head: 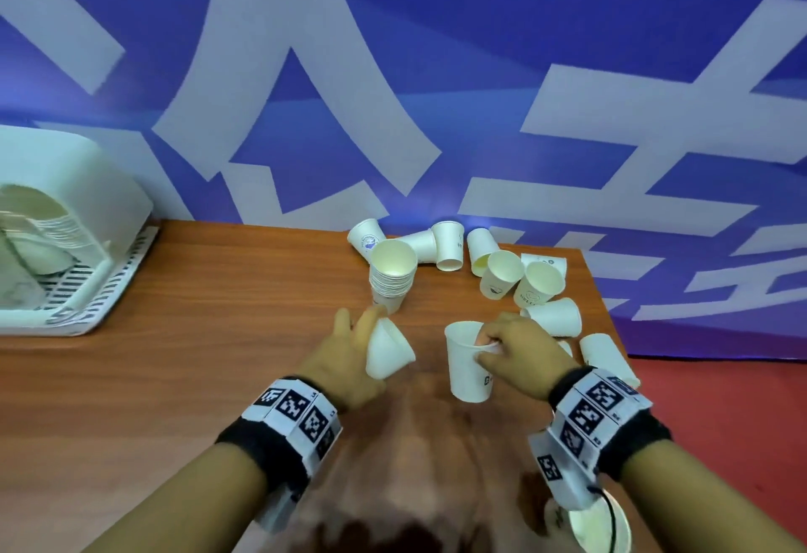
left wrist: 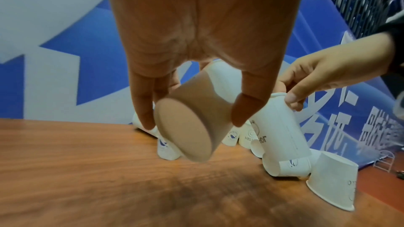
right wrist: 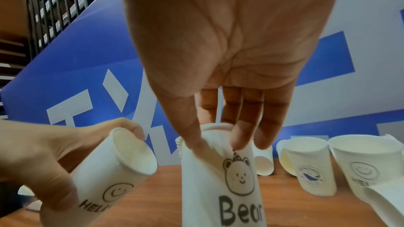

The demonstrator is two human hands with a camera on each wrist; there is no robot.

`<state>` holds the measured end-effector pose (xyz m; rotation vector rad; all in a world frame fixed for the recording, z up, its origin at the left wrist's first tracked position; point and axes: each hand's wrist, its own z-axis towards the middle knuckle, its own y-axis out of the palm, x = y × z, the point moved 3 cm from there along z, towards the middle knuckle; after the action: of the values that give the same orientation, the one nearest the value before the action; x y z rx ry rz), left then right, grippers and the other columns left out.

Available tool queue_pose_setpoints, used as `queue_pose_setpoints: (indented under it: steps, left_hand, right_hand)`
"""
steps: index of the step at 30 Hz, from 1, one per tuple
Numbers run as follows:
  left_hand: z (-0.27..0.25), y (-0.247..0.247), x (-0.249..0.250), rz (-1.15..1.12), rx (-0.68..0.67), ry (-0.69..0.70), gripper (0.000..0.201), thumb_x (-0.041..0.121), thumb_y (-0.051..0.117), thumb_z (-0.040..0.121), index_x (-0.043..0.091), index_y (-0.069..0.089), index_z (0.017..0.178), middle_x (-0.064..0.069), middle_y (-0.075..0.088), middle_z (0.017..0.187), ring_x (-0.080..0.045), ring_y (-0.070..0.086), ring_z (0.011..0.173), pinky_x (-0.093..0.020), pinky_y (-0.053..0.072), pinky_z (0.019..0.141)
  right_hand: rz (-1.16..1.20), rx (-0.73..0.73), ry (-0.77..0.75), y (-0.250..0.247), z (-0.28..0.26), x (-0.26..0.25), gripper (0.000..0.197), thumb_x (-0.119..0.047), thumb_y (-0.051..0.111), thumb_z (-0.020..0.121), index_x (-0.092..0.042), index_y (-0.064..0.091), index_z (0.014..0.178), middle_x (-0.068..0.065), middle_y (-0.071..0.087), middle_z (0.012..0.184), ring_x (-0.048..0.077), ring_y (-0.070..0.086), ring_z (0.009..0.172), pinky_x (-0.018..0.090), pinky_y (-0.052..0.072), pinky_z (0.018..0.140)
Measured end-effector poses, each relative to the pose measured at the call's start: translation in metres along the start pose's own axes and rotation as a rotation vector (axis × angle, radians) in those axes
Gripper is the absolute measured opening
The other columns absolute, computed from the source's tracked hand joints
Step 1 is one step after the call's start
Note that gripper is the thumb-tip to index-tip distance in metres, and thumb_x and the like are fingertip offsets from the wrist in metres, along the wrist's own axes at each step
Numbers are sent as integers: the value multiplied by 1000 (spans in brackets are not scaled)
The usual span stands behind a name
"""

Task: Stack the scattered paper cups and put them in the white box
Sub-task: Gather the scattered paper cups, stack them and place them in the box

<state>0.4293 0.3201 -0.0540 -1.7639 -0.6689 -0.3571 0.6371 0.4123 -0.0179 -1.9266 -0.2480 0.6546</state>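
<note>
Fingers [right wrist: 238, 137] of the right hand [head: 519, 351] are pinching the rim of one upright cup, the "Bear" cup [head: 468, 362], thumb outside and a fingertip tucked inside the mouth. Left hand [head: 349, 351] has its fingers curled round a second cup, the "HELLO" smiley cup [head: 386, 349], held tilted off the wooden table [head: 174, 377] with its base pointing back toward the wrist. So that's two cups in hand, one each, just beside each other near the front of the table.

A bit further out, a stack of nested cups [head: 391, 273] stands upright right behind the left hand; I count roughly nine or ten rims but can't tell exactly. Around and behind it are the loose cups [head: 502, 273], about ten of them: two upright side by side, the rest tipped over or lying on their sides, bunched toward the right edge.

Off on the far left sits one white box [head: 87, 185] on its slatted tray, well apart from the pile, with more cups already inside. Behind everything is a blue banner [head: 436, 50] with big white characters.
</note>
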Motion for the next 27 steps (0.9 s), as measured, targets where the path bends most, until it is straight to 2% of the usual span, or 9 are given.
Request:
queue_pose_setpoints:
  steps: [3,6,10,14,18,20,22,24,27]
  left_hand:
    - [-20,-34,-38,-48,36,46,73,19,77,63,22,30,120,3,29,107,-22,47,85,-30,40,71]
    - [-39,-67,-80,-37,51,70,60,28,79,66,20,38,108,4,35,103,-17,42,89,-28,37,76]
    - [-63,-103,-130,-72,70,48,33,38,71,78,21,45,91,3,40,104,-16,45,93,-29,40,84]
    - [-82,-135,-171,-113,118,-13,13,29,58,86,19,51,89,-1,39,106,-22,48,99,-26,37,89]
    - [-92,-165,-209,-99,264,-54,30,36,47,80,12,61,91,-7,38,122,-24,46,110,-23,31,96]
    - [-96,-177,-226,-12,328,-76,25,33,55,86,12,67,94,-11,31,138,-28,40,121,-30,30,105]
    - [-101,-190,-241,106,393,-91,17,27,61,87,16,70,96,-12,30,143,-32,36,125,-39,31,106]
    - [-103,-205,-257,180,442,-80,17,24,64,86,16,72,98,-12,45,131,-34,42,118,-41,35,101]
    - [-103,-222,-278,222,410,-81,18,22,63,87,13,71,100,-9,57,104,-31,50,103,-39,42,89]
  right_hand:
    - [-2,12,31,9,1,-54,8,-29,62,86,-25,56,82,-4,50,93,11,46,87,24,31,78]
    - [23,39,18,19,7,-111,7,-28,62,86,-20,61,86,-4,50,93,14,49,88,24,36,78]
    - [74,69,-47,34,18,-181,7,-25,62,85,-21,57,82,-4,49,89,12,46,85,23,31,73]
    - [107,58,-109,43,31,-234,8,-14,56,83,-18,54,77,-1,47,84,15,46,79,28,36,71]
    - [132,55,-144,48,54,-270,12,-9,50,81,-19,53,76,-2,49,85,16,49,79,32,43,73]
    - [143,40,-172,55,68,-283,12,-11,49,81,-21,53,76,-2,50,85,18,52,79,33,45,73]
    - [148,17,-197,63,80,-295,10,-11,49,81,-19,55,78,-1,52,87,20,53,80,35,45,72]
    - [144,-3,-211,70,92,-309,11,-11,48,81,-16,58,80,0,53,87,21,53,80,37,45,72]
    - [136,-37,-214,78,102,-330,22,-11,47,79,-28,47,66,-8,46,77,19,50,76,37,45,72]
